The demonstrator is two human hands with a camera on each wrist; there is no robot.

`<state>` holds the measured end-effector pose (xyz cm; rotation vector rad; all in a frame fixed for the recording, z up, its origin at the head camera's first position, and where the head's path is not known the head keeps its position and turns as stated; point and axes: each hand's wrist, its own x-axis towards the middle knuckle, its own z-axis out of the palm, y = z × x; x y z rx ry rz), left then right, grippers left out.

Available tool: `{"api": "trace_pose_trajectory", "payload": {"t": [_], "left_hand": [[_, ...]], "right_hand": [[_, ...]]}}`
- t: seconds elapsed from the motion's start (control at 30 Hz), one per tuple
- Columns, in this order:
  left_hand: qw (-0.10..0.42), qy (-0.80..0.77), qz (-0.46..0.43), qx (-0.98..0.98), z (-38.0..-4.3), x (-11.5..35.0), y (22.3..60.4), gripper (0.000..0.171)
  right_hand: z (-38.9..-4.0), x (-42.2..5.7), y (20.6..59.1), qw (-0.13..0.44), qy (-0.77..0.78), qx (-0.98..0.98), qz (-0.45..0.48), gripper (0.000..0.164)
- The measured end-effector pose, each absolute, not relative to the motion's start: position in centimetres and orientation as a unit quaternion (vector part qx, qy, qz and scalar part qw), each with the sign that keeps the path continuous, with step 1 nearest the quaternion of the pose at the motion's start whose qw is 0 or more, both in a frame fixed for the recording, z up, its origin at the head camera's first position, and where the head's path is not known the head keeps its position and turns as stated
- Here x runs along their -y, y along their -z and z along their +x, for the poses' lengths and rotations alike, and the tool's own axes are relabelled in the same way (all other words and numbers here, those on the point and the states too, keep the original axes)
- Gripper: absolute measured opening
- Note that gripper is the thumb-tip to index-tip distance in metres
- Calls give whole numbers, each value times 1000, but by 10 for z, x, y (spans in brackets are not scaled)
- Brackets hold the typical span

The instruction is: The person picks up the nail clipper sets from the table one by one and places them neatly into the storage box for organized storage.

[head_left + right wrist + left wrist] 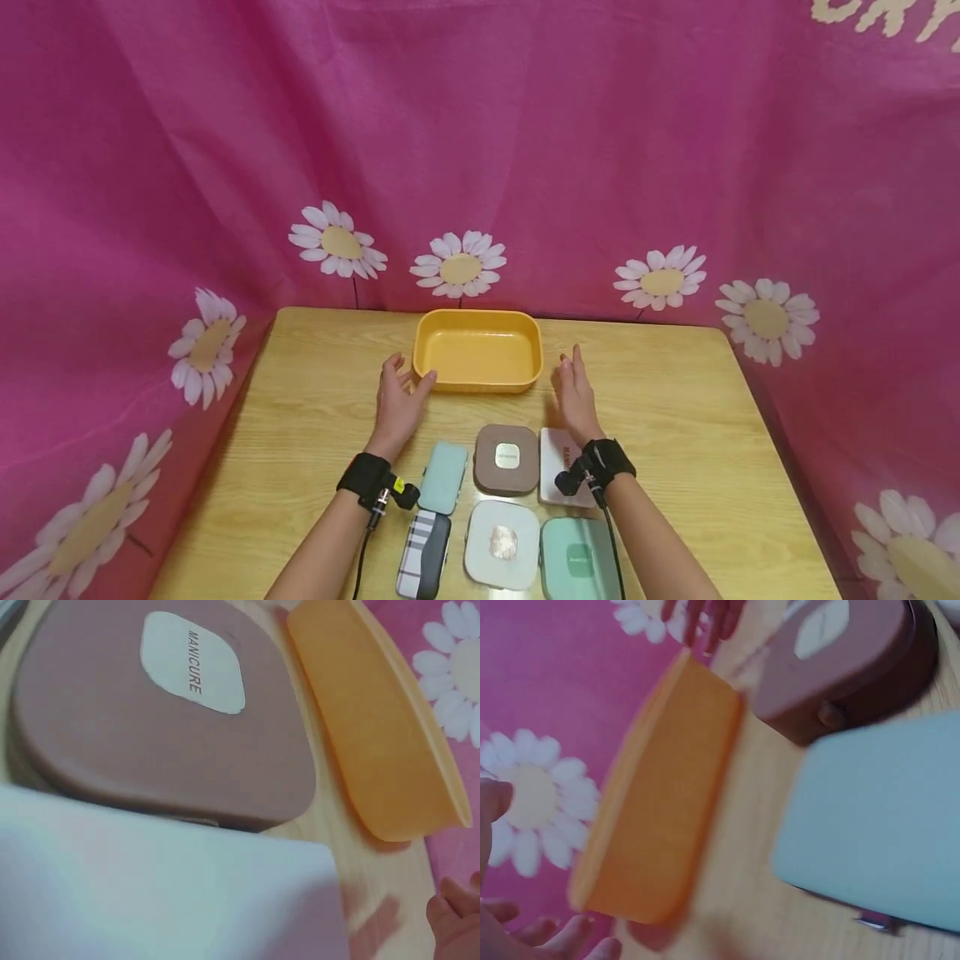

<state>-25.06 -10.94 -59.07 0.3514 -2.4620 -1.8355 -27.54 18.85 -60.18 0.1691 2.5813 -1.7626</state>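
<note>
A yellow rectangular plastic tub (477, 387) stands at the back of the table, with nothing in it. At its left end is my left hand (400, 407), fingers spread and thumb close to the near left corner. My right hand (577, 406) is off the tub's right end, fingers fairly straight and a gap between palm and tub. Both hands are without any object. In the left wrist view, the fingers (568, 936) are loosely spread beside the tub's end. Only part of the right hand (457, 919) shows in the right wrist view.
Nearer me lie several cases: a light blue one (443, 477), a brown one marked MANICURE (487, 475), a white-pink one (551, 471) under my right wrist, a plaid and grey one (422, 557), a white one (487, 567), and a mint green one (558, 575). Pink flowered cloth (525, 167) surrounds the table (315, 358).
</note>
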Motion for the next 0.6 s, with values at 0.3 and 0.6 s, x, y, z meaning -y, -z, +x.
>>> {"api": "trace_pose_trajectory", "payload": {"t": [0.3,0.6], "left_hand": [[-44,545,-6,837,-207,111,522,75],[-73,508,-78,855,-163,120,451,66]], "right_hand": [[-243,-189,585,12,597,-802,21,70],[-215,-188,548,43,576,-814,-50,60]]}}
